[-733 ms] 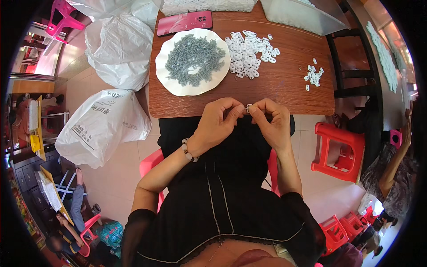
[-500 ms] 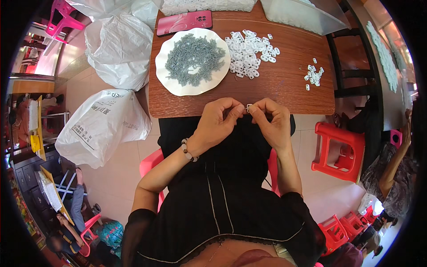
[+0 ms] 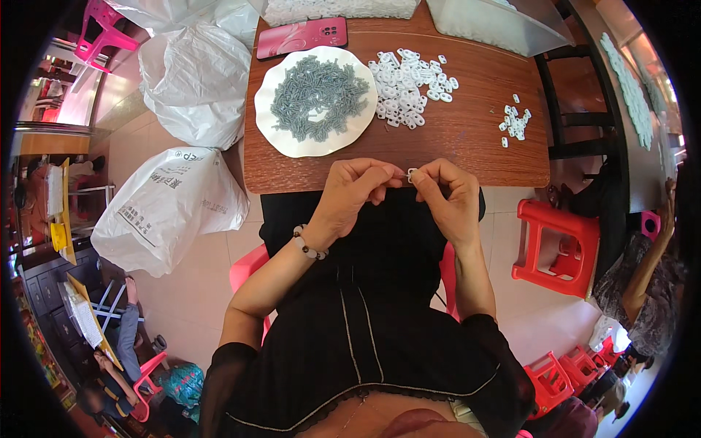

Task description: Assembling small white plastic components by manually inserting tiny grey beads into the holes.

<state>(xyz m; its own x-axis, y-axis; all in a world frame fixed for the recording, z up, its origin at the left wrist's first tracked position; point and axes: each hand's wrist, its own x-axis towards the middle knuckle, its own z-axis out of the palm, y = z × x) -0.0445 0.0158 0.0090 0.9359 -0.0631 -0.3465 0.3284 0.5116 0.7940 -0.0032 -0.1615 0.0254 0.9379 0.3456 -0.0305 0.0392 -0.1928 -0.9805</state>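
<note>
With my right hand [image 3: 454, 201] I pinch one small white piece [image 3: 412, 172] between thumb and finger. The fingertips of my left hand [image 3: 349, 193] are just beside it, on its left; I cannot tell if they grip something. Beyond my fingers, on the brown table [image 3: 467, 157], are a smaller group of white pieces [image 3: 517, 124] to the right, grey rods [image 3: 314, 87] on a white plate [image 3: 272, 139] to the left, a bigger white heap [image 3: 401, 91] ahead, and, farthest, a pink phone [image 3: 296, 40].
</note>
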